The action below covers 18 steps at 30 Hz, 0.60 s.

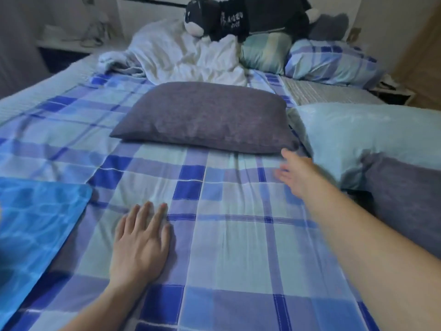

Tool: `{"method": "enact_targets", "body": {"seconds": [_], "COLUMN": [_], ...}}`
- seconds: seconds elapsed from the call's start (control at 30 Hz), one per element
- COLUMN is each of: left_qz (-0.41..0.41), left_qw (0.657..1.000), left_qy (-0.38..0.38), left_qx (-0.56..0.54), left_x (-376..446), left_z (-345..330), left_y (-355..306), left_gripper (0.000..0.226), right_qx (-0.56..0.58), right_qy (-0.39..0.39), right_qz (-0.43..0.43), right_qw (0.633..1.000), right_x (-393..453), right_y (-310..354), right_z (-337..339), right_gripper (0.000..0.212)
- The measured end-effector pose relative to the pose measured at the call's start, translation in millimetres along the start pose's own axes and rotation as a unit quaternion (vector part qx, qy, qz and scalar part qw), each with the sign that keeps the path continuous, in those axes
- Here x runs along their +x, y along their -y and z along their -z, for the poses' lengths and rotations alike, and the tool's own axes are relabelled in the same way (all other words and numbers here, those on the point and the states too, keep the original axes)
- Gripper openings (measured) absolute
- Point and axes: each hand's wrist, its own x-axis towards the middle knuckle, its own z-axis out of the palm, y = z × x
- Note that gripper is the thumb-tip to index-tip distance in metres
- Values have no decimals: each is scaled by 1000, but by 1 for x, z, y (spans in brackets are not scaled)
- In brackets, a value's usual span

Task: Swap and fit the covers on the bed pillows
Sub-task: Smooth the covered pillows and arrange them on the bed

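Observation:
A dark grey pillow [205, 115] lies flat in the middle of the bed on the blue checked sheet [238, 235]. To its right sits a pale blue pillow [367, 137], overlapping another dark grey pillow or cover [405, 201] at the right edge. My left hand [140, 242] rests palm down on the sheet, fingers spread, holding nothing. My right hand [298, 173] is stretched forward, fingers apart and blurred, just short of the grey pillow's near right corner. It holds nothing.
A bright blue water-patterned pad [35, 225] lies at the near left. At the head of the bed are crumpled white bedding [188, 56], a black-and-white plush toy [238, 15], a striped pillow [265, 53] and a checked pillow [331, 60]. A nightstand [71, 46] stands far left.

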Motion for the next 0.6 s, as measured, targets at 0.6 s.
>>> {"method": "enact_targets", "body": {"seconds": [0.6], "left_qz": [40], "left_qw": [985], "left_qy": [30], "left_qx": [-165], "left_x": [-8], "left_z": [23], "left_y": [-2], "left_gripper": [58], "right_qx": [436], "right_qy": [45], "right_qz": [-8], "right_qw": [899], "right_x": [-181], "right_y": [39], "right_z": [-23], "right_gripper": [34]}}
